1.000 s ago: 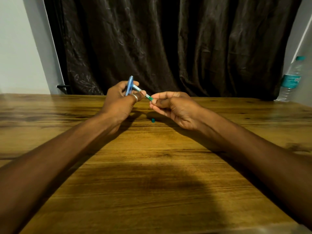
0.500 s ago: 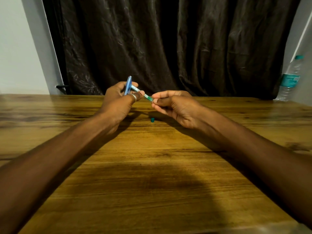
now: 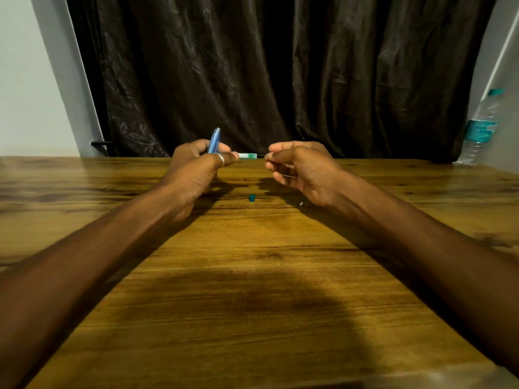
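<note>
Head view: a blue pen barrel and a green-tipped tube are gripped in the left hand, above the wooden table. A thin rod projecting from the tube is pinched by the right hand. A small green cap is seen lying on the table between the hands.

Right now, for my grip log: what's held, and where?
Left hand: blue pen piece, lower end, and green tube, one end. Right hand: thin rod, free end.
</note>
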`<action>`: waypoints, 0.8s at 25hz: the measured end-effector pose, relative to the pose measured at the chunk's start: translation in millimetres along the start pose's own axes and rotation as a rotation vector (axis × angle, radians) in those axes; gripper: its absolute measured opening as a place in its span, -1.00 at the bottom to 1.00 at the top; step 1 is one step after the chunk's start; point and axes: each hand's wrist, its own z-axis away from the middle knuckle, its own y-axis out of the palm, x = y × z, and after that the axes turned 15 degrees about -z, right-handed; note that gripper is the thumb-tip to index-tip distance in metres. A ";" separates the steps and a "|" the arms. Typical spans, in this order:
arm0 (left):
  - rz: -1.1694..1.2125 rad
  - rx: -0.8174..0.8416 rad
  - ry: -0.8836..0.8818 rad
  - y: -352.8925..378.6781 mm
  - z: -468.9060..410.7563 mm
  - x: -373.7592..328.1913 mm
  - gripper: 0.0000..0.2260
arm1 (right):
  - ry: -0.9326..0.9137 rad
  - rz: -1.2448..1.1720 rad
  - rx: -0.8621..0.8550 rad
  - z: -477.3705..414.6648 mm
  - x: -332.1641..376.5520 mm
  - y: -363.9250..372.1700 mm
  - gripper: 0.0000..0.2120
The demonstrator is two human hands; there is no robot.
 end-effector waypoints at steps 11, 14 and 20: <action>-0.136 0.130 -0.146 -4.2 4.0 0.9 -0.87 | -0.154 0.091 -0.227 -3.5 13.8 -16.0 -0.83; -0.410 0.212 -0.073 0.9 3.4 8.3 -0.86 | -0.150 0.134 -0.225 -3.7 13.3 -17.1 -0.82; -0.613 0.270 0.041 2.7 -2.3 14.1 -0.85 | -0.142 0.159 -0.187 -5.7 8.2 -13.5 -0.83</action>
